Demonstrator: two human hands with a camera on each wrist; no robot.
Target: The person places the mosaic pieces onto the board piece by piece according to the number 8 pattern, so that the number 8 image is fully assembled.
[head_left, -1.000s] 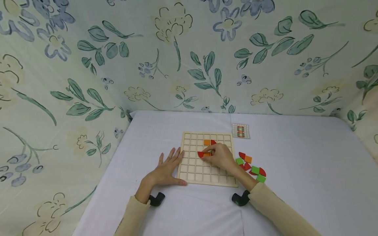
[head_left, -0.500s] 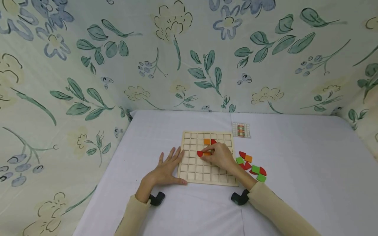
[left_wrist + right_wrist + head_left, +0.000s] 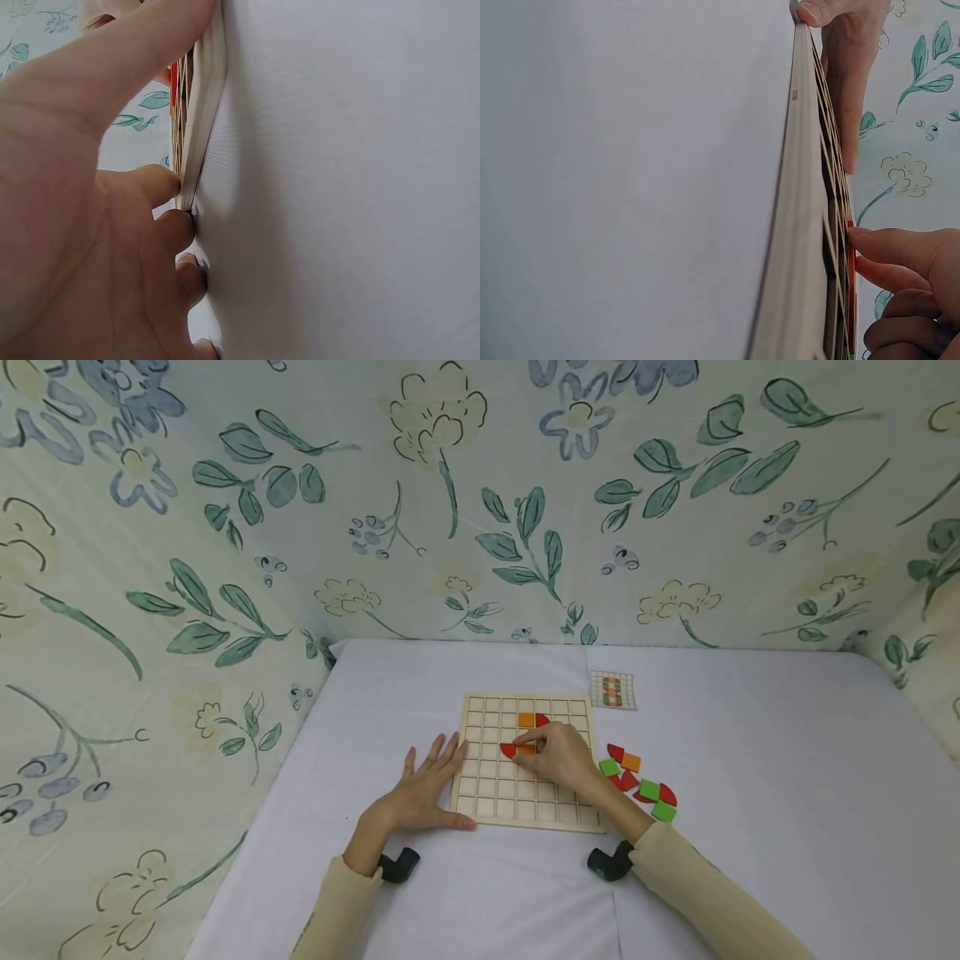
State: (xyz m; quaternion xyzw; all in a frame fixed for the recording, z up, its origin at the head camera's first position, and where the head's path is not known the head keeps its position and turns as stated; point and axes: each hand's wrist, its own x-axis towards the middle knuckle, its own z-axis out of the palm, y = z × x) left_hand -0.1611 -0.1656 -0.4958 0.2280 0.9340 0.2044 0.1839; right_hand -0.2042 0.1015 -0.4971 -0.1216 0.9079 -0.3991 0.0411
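A square wooden grid board (image 3: pixel 487 810) lies on the white-covered table. My right hand (image 3: pixel 561 760) is over its middle, thumb and forefinger pinching a red quarter-circle tile (image 3: pixel 507 750) low at one cell. Just right of that tile is an orange square tile (image 3: pixel 527 750), partly hidden by the fingers. Farther up the board are another orange square (image 3: pixel 526 720) and a red quarter-circle (image 3: pixel 542 720). Spread fingers of my left hand (image 3: pixel 420 793) touch the board's left edge, with the thumb at its near corner. In the left wrist view, the thumb (image 3: pixel 142 49) crosses the board's side.
Right of the board lies a loose group of red quarter-circles (image 3: pixel 668 795), green squares (image 3: pixel 649 790) and an orange square (image 3: pixel 631 763). A small pattern card (image 3: pixel 612 691) lies by the board's far right corner. Floral cloth (image 3: pixel 450 568) hangs behind the table.
The red quarter-circle at my right fingertips has shifted very slightly left on the board. My left hand has stayed in place.
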